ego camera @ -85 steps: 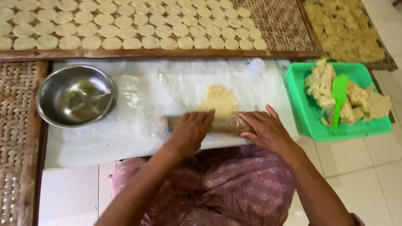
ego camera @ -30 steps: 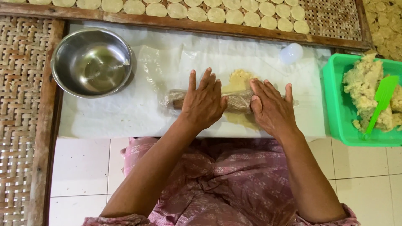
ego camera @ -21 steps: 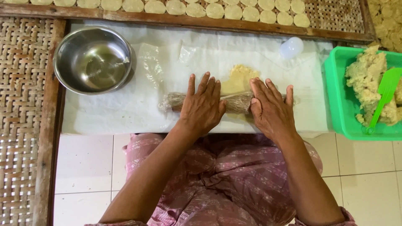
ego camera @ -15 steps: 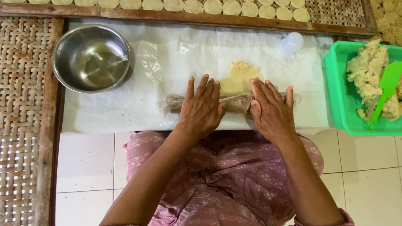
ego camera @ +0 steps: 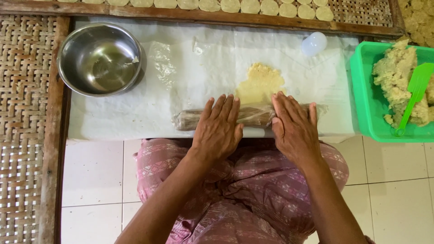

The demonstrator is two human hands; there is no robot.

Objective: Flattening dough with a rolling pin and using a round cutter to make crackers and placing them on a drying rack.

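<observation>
A brown rolling pin [ego camera: 257, 116] wrapped in clear plastic lies across the near edge of a white-covered board [ego camera: 135, 108]. My left hand [ego camera: 218, 127] and my right hand [ego camera: 294, 126] press flat on top of it, fingers spread and pointing away from me. A thin, flattened sheet of yellow dough [ego camera: 260, 83] lies on the board just beyond the pin, between my hands.
A steel bowl [ego camera: 100, 58] holding a little liquid stands at the board's left. A green tub [ego camera: 361, 108] of yellow dough with a green spatula [ego camera: 413, 92] sits right. A small white round cup [ego camera: 313, 44] and a woven tray of dough discs [ego camera: 253, 5] lie beyond.
My hands have drawn the rolling pin back toward me, off the dough. More of the flattened dough shows beyond the pin than a second ago.
</observation>
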